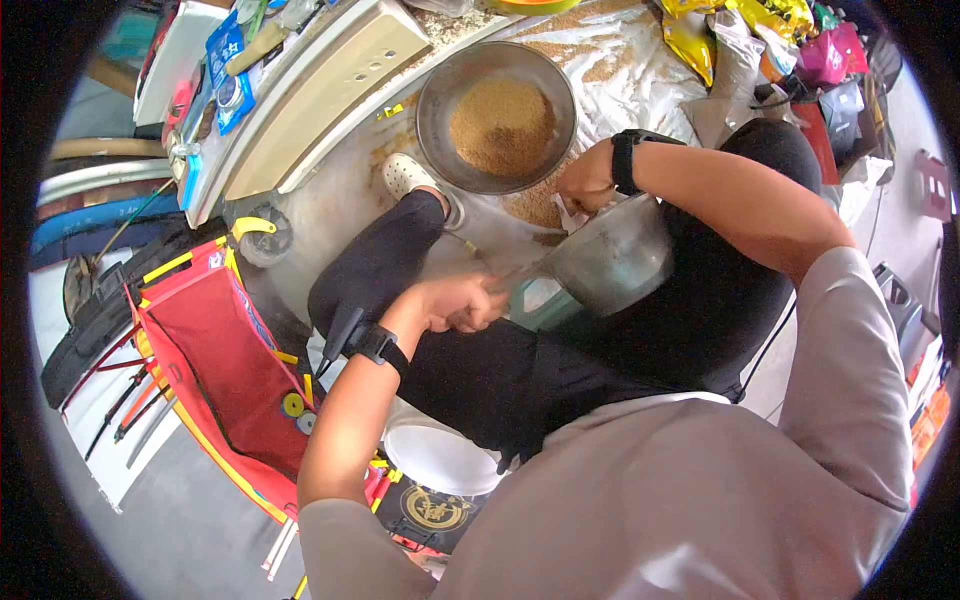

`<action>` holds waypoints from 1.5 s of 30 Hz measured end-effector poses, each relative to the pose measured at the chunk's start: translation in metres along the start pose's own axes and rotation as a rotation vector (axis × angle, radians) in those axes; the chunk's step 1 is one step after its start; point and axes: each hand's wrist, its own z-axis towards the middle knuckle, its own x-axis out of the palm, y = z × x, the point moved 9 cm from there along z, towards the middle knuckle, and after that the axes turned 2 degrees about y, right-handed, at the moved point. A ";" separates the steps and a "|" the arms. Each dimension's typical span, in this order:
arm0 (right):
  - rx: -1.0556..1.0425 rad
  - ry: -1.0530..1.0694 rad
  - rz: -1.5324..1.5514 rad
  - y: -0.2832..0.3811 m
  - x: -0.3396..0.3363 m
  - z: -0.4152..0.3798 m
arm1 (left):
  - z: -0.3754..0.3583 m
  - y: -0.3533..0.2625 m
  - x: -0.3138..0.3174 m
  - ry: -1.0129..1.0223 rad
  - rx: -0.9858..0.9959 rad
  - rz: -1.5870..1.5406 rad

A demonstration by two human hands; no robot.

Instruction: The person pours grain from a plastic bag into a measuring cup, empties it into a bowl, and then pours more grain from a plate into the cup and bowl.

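Over my lap a dull metal pot [620, 260] is tilted, its greenish handle side toward my left. My left hand [462, 303] is closed on that handle, slightly blurred. At the pot's far rim my right hand [588, 182] has its fingers curled down by something whitish [572, 217]; what they grip is partly hidden. Beyond the hands stands a wide steel bowl [430, 130] with brown grainy material [500, 125] in it. More of the same loose grain [537, 207] lies on the floor sheet between bowl and pot.
A plastic sheet [630, 95] strewn with grain spreads beyond the bowl. Colourful packets [750, 45] crowd the far right. On my left are a red folding chair [215, 370] and a beige panel [330, 90]. A white bucket [440, 460] is beside my leg.
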 end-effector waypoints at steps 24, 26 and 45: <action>-0.080 0.095 0.299 -0.035 0.015 0.018 | -0.005 -0.021 -0.001 -0.232 0.167 0.257; 0.121 -0.051 0.260 -0.028 -0.023 -0.009 | -0.010 -0.025 0.003 -0.246 0.254 0.347; -0.198 -1.280 1.127 -0.035 -0.190 -0.142 | -0.121 -0.018 0.060 -1.184 0.912 0.850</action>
